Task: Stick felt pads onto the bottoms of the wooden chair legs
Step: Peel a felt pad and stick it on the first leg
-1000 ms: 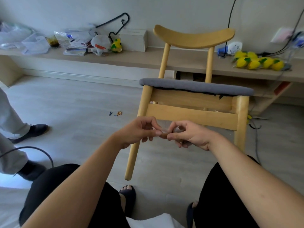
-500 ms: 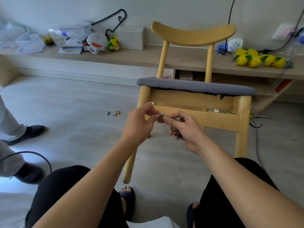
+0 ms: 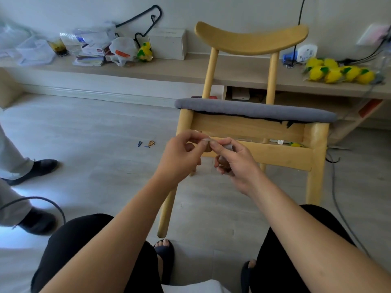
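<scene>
Peel the felt pad fully free before approaching the chair. Locate the pad just above centre frame, between the two hands and in front of the lower seat rail. Note the left hand, thumb and forefinger pressed together on the pad's upper edge (or on a film over it: too small to tell), and the right hand, forefinger and thumb pinching a pale backing sheet, remaining fingers curled round apparently further brown pads. Pull slowly at a shallow angle, grip by the rim only, and keep fingertips off the adhesive face. Treat the pad as a flat disc with no long axis, broad face turned roughly toward the camera; do not assume which face carries the adhesive. Read the chair as upright, with backrest at upper right of frame and seat cushion across right of centre. Follow the nearer front leg along its long axis from the seat corner at centre frame down and slightly left to a tip at lower centre, just above a sandalled foot; find the other front leg close to vertical at right of frame. Expect the leg bottoms to face the floor, out of sight, so tip the chair until an end face points toward the body, then press the pad on centred and flat.
</scene>
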Demonstrator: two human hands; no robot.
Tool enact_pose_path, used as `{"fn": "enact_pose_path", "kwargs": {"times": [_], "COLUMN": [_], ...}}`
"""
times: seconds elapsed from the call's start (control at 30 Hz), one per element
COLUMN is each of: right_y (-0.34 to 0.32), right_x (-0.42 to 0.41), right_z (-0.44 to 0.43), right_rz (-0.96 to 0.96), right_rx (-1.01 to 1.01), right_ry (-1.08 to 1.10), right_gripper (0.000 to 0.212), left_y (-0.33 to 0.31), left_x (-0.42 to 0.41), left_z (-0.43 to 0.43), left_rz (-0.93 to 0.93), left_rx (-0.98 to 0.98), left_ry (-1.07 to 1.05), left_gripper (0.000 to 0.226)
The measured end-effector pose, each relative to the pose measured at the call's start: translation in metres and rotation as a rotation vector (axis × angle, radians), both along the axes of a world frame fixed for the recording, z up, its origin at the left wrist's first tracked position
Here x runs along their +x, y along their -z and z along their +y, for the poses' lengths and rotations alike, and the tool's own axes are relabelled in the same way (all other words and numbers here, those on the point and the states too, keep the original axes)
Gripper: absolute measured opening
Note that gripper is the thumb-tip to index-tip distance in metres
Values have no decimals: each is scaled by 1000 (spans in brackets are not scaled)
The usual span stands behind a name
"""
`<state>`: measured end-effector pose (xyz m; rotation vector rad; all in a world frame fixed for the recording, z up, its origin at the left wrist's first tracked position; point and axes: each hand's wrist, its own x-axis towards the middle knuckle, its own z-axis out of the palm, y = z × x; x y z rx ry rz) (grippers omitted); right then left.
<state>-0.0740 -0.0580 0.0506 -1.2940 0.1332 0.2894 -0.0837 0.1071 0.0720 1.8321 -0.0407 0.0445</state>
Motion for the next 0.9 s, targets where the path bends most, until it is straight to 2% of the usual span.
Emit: {"fn": "enact_pose_path", "kwargs": {"times": [0.1, 0.17, 0.23, 0.3, 0.43, 0.53, 0.63, 0.77, 0.9], "right_y": [-3, -4, -4, -3, 1, 0, 0, 3, 3], "right_x": [1, 2, 2, 2, -2, -5, -7, -7, -5], "right_z": [-6, -9, -11, -13, -12, -9, -6, -4, 0], "right_rz": [36, 61, 78, 76, 87, 92, 90, 43, -57], "right_rx": [12, 41, 86, 149, 222, 197, 117, -15, -125], "right_ry": [-17, -33, -50, -75, -112, -75, 15, 119, 131], "right_gripper": [24, 27, 24, 18, 8, 13, 27, 15, 13], "left_y": [1, 2, 1, -2, -2, 2, 7, 16, 23], "left_x": [-2, 0, 3, 5, 5, 5, 4, 4, 7], "left_z": [4, 8, 14, 18, 16, 12, 8, 4, -4], "left_rz": [82, 105, 120, 118, 44, 0, -1, 22, 89], "left_rx": [-89, -146, -197, -227, -170, -146, -127, -46, 6], "left_ry": [115, 169, 242, 300, 344, 322, 272, 137, -56], "left_gripper": [28, 21, 17, 23, 35, 35, 36, 28, 26]}}
